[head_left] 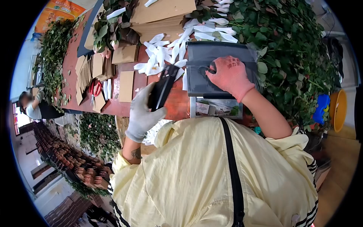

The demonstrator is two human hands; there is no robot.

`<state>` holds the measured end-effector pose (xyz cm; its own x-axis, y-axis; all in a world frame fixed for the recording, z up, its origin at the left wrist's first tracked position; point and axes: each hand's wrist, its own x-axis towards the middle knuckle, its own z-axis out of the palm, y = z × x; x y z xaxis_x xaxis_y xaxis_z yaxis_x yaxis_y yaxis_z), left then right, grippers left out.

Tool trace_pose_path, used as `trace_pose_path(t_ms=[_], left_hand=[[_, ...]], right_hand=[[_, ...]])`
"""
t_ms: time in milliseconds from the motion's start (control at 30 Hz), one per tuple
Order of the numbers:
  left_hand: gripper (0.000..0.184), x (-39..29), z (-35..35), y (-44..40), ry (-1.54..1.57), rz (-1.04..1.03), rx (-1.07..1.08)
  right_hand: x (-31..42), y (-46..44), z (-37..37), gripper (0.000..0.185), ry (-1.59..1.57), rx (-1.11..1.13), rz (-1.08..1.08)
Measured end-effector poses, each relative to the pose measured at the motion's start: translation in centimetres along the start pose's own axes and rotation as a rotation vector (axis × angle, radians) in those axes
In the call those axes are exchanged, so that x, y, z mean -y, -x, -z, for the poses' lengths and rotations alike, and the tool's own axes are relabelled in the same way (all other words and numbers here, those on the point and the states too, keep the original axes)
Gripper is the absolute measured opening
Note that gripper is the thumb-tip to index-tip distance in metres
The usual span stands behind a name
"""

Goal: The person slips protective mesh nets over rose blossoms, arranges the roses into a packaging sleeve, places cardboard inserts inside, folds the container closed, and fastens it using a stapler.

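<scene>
My left hand (143, 115), in a white-grey glove, is closed around a long, flat black object (163, 87) with a shiny edge, held tilted above the table. Its exact kind is not clear. In a pink-red glove, my right hand (231, 76) rests on a stack of dark, glossy plastic sheets (206, 56). The fingers curl against the top sheet, and whether they pinch it is hard to see. White mesh sleeves (160, 53) lie in a loose pile just beyond my left hand.
Rose stems with green leaves (283, 49) heap up on the right. Cardboard pieces (162, 22) are stacked at the back, with red-handled scissors (95, 89) at left. A yellow basin (337, 110) stands far right. Another person (32, 106) is at far left.
</scene>
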<state>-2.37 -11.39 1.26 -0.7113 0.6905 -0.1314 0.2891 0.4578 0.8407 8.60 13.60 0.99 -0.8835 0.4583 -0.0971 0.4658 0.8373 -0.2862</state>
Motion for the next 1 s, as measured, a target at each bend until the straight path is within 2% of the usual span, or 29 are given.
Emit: trace_pose_path(t_ms=[67, 100, 233, 300, 367, 467, 567, 633, 667, 733, 833, 967, 1000], left_hand=[[0.068, -2.0, -0.5, -0.9, -0.206, -0.082, 0.086], [0.068, -2.0, -0.8, -1.1, -0.205, -0.084, 0.084], [0.07, -0.9, -1.2, -2.5, 0.025, -0.056, 0.177], [0.07, -0.3, -0.7, -3.4, 0.408, 0.181, 0.377], [0.07, 0.6, -0.6, -4.4, 0.38, 0.126, 0.401], [0.069, 0.6, -0.4, -5.5, 0.492, 0.169, 0.477], [0.063, 0.1, -0.3, -6.4, 0.463, 0.145, 0.547], [0.049, 0.1, -0.7, -6.5, 0.204, 0.141, 0.506], [0.049, 0.0, -1.1, -6.5, 0.208, 0.142, 0.502], [0.042, -0.1, -1.9, -6.6, -0.197, -0.054, 0.369], [0.04, 0.6, -2.3, -7.0, -0.341, -0.081, 0.334], [0.041, 0.9, -2.3, -7.1, -0.376, -0.062, 0.348], [0.04, 1.1, -2.2, -6.9, -0.171, -0.029, 0.415]], right_hand=[[0.1, -0.1, 0.5, 0.034, 0.041, 0.109, 0.0], [0.1, -0.1, 0.4, 0.034, 0.044, 0.107, 0.001], [-0.1, -0.1, -0.2, 0.027, -0.008, 0.024, -0.026], [0.0, -0.1, 0.1, 0.027, 0.004, 0.003, -0.012], [0.3, -0.3, 1.1, 0.034, 0.011, 0.173, -0.037], [0.1, -0.2, 0.7, 0.034, 0.024, 0.144, -0.033], [0.1, -0.1, 0.7, 0.034, 0.011, 0.132, -0.014], [0.1, 0.0, 0.7, 0.034, 0.02, 0.124, -0.008], [0.0, 0.0, 0.6, 0.033, 0.029, 0.115, -0.002], [-0.1, 0.0, -0.1, 0.029, 0.011, 0.057, 0.002], [-0.3, 0.0, -0.6, 0.027, -0.011, -0.011, 0.013], [-0.1, 0.0, -0.2, 0.028, -0.003, -0.002, 0.021], [0.0, 0.0, -0.2, 0.028, -0.001, -0.006, 0.025]])
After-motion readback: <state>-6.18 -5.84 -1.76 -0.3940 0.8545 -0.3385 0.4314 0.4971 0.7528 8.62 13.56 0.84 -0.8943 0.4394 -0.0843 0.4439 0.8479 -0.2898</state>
